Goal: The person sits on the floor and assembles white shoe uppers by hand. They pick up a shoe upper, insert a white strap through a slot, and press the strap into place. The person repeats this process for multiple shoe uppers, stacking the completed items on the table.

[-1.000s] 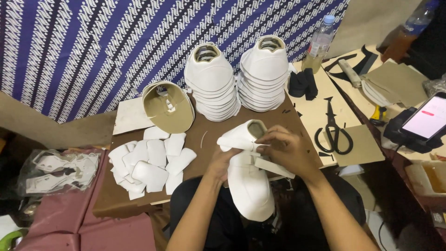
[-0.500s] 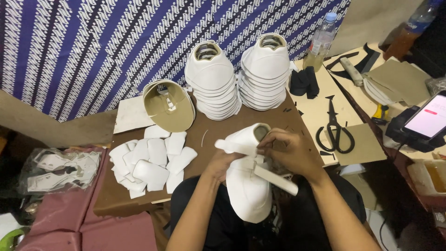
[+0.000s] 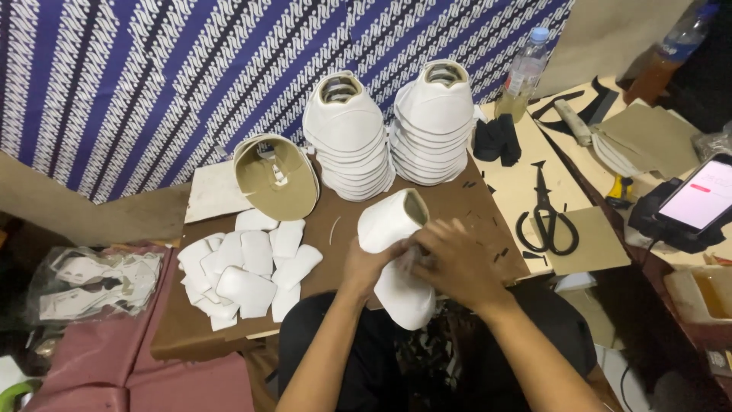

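Both of my hands hold a white shoe upper (image 3: 393, 229) over the front edge of a brown board (image 3: 457, 206). My left hand (image 3: 367, 265) grips it from the left side. My right hand (image 3: 451, 263) closes over its middle from the right. The upper's open end points up and away from me, and its lower part hangs toward my lap. A pile of white cut pieces (image 3: 244, 267) lies to the left of my left hand.
Two stacks of white uppers (image 3: 347, 141) (image 3: 433, 126) stand at the back. A tan upturned upper (image 3: 278, 179) sits left of them. Black scissors (image 3: 543, 217), a water bottle (image 3: 524, 72), a lit phone (image 3: 698, 198) and a bag of white pieces (image 3: 91, 282) lie around.
The white strip that stuck out under my right hand is no longer visible. My right hand has closed over the upper's middle, and the upper sits more upright.
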